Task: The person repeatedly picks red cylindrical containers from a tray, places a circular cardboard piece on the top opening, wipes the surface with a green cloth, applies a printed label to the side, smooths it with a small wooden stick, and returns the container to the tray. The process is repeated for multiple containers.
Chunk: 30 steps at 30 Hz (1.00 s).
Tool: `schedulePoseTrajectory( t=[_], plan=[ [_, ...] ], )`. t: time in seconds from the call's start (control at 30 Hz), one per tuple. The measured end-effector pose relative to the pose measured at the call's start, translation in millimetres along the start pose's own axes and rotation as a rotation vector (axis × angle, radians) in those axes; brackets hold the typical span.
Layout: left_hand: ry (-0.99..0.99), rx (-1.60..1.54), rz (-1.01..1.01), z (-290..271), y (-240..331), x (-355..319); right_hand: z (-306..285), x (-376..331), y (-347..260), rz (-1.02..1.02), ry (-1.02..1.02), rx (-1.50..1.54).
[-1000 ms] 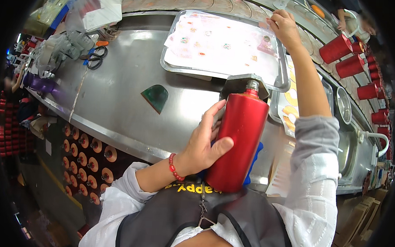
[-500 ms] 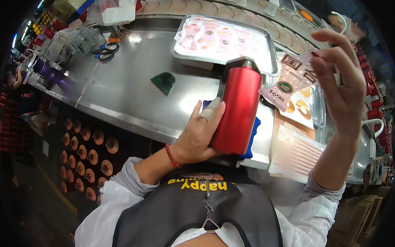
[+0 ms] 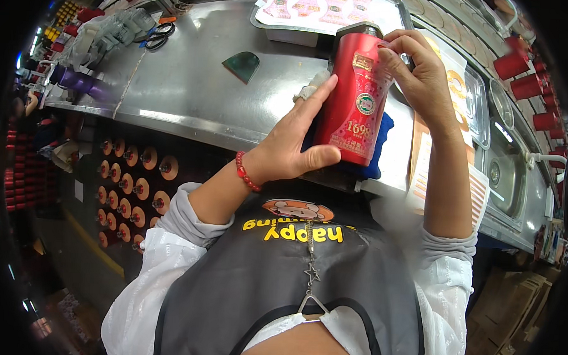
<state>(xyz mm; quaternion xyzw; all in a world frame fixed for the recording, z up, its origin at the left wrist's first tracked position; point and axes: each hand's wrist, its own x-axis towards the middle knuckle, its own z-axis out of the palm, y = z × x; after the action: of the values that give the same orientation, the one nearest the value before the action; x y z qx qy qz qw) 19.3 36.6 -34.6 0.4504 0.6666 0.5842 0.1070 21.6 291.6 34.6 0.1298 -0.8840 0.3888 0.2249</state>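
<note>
A shiny red bottle point(image 3: 341, 95) lies tilted on a folded blue cloth point(image 3: 381, 146) near the bench's front edge. My left hand point(image 3: 288, 137) steadies it from the left side, thumb by the bottle's lower end and fingers along its flank. A pale cover wraps one of those fingertips. Over the bottle's upper face lies a clear printed label point(image 3: 365, 104) with a green round emblem and gold print. At the bottle's top right my right hand point(image 3: 419, 69) pinches the label's upper edge between thumb and fingers.
Behind the bottle stands a metal tray point(image 3: 339, 26) with printed label sheets. A dark green scraper point(image 3: 241, 66) and scissors point(image 3: 159, 36) lie on the steel bench to the left. Right are printed sheets point(image 3: 458, 108) and a sink point(image 3: 504, 173). Capped red bottles point(image 3: 134, 178) fill racks below.
My right hand has come down and left, bringing the label from the air onto the red bottle. My left hand's fingers have straightened along the bottle's side.
</note>
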Motion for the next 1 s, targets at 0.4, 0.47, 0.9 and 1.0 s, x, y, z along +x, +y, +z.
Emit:
schedulePoseTrajectory(
  t=[0.4,0.47,0.9,1.0],
  plan=[
    [0.103,0.061,-0.050,11,16,29,6,7,6,0.112,0.241,-0.128],
    [0.178,-0.046,-0.135,11,8,32,2,-2,-2,0.086,0.249,-0.145],
    [0.041,0.341,0.151,-12,9,76,12,-54,-19,0.149,0.021,-0.212],
    [0.083,0.321,0.095,-5,9,72,14,-55,-17,0.148,-0.021,-0.200]
  ],
)
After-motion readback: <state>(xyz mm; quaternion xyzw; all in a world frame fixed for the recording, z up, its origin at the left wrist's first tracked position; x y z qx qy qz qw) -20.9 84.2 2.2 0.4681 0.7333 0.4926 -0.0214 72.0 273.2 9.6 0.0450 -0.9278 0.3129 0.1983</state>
